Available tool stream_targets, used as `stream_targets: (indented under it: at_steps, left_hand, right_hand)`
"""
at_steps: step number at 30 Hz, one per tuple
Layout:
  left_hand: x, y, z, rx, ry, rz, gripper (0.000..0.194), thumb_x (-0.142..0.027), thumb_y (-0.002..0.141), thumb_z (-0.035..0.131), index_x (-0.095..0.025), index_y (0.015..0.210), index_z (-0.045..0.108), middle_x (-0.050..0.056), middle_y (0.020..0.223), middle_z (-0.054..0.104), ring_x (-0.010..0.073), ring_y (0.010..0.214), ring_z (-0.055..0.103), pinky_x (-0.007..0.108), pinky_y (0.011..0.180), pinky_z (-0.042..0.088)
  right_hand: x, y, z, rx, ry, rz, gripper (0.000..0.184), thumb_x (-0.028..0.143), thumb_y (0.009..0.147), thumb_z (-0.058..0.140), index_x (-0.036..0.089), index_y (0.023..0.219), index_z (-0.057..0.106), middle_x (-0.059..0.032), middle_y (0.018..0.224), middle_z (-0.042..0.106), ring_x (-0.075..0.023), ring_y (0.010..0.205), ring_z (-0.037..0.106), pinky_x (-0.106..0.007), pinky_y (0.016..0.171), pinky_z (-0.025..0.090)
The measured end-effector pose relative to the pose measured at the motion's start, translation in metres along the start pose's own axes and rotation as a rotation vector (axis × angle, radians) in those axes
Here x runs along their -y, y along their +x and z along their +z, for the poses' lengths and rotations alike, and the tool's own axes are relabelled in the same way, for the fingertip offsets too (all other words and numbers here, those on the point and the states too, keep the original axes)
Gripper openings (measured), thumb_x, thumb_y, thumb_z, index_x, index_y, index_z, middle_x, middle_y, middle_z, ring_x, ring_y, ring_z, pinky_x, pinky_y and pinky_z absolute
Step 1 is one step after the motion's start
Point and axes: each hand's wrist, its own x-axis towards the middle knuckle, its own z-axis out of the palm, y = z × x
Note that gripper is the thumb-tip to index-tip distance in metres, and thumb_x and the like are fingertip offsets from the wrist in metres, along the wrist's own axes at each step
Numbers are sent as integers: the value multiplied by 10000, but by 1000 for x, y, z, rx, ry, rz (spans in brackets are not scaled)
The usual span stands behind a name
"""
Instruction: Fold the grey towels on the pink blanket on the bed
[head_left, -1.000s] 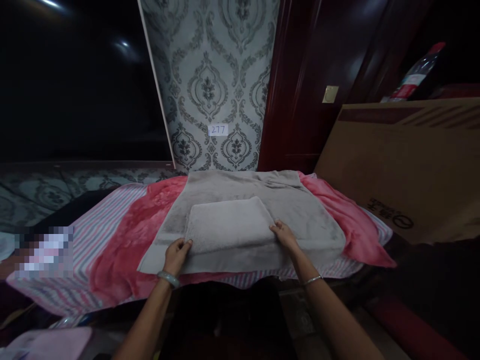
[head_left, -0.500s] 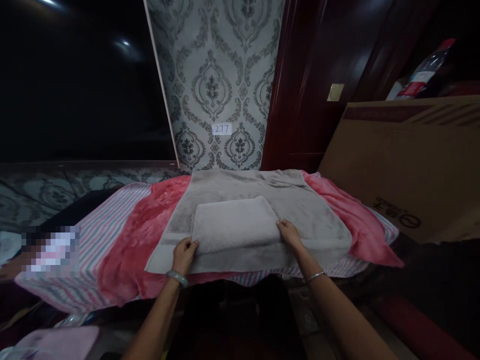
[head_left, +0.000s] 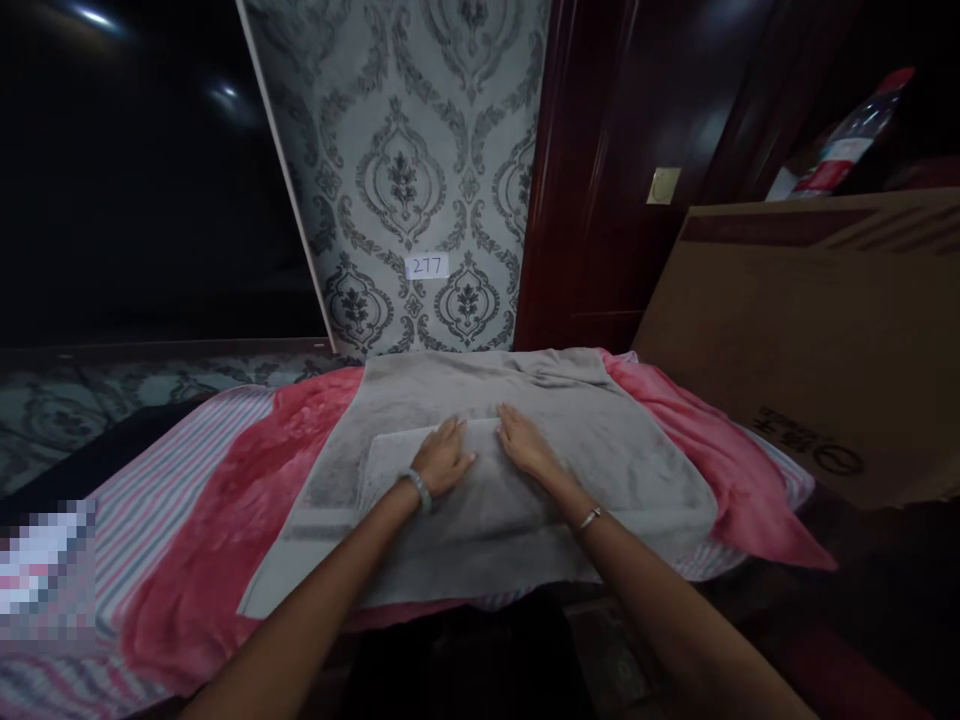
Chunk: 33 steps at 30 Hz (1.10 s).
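A folded light-grey plush cloth (head_left: pixel 391 462) lies on a larger grey towel (head_left: pixel 641 455), which is spread out flat. My left hand (head_left: pixel 444 458) rests palm down on the folded cloth, fingers stretched toward its far edge. Close to its right, my right hand (head_left: pixel 523 442) also lies flat with fingers extended, at the far edge of the folded part. Both hands are open and grip nothing. Under the hands and forearms, part of the folded cloth is hidden, and its right border is hard to make out.
Beneath the grey towel are a pink-red blanket (head_left: pixel 225 530) and a striped sheet (head_left: pixel 157 490). A cardboard box (head_left: pixel 810 340) stands at the right, with a plastic bottle (head_left: pixel 847 150) above it. A large dark screen (head_left: pixel 150 180) is at the left.
Both hands have let go of the cloth's near-left corner and right edge. They have moved inward and away from me, now lying flat on top. The view has shifted slightly.
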Motion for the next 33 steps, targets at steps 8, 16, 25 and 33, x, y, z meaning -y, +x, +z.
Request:
stream_targets:
  at_steps: [8,16,25,33]
  left_hand:
    - [29,20,49,140,224,-90,678,-501,991,322,-167,1581,297,132,1668,233,267,1549,187,521,1251,135]
    - [43,12,30,107,260,-305,692,-531,976,342,-176,1570,336,136,1663,233,327,1543,187,581,1231,146]
    - [86,-22,6,-127,204,-468,498,-292,987,330,-153,1408,556,144,1530,485,315,1417,412,496,1117,388]
    - [94,-24,-11,-179,245,-470,386,-244,953,395,-151,1208,669,183,1235,631,337,1187,552,462,958,464]
  right_hand:
    - [-14,14,36,161,-118,4,600,379,1028,313,194,1597,278,-77,1670,199,-273,1541,144,-554,1186,245]
    - [-20,14,43,98,-80,39,590,394,1028,316,186,1581,324,-118,1669,192,-272,1540,146,-542,1185,229]
    - [-33,18,49,-141,92,129,570,264,970,370,81,1505,440,-156,1578,401,-244,1464,330,-400,1198,254]
    - [-44,19,49,-307,167,295,511,227,942,382,74,1389,578,-184,1288,644,-285,1259,522,-409,1118,360]
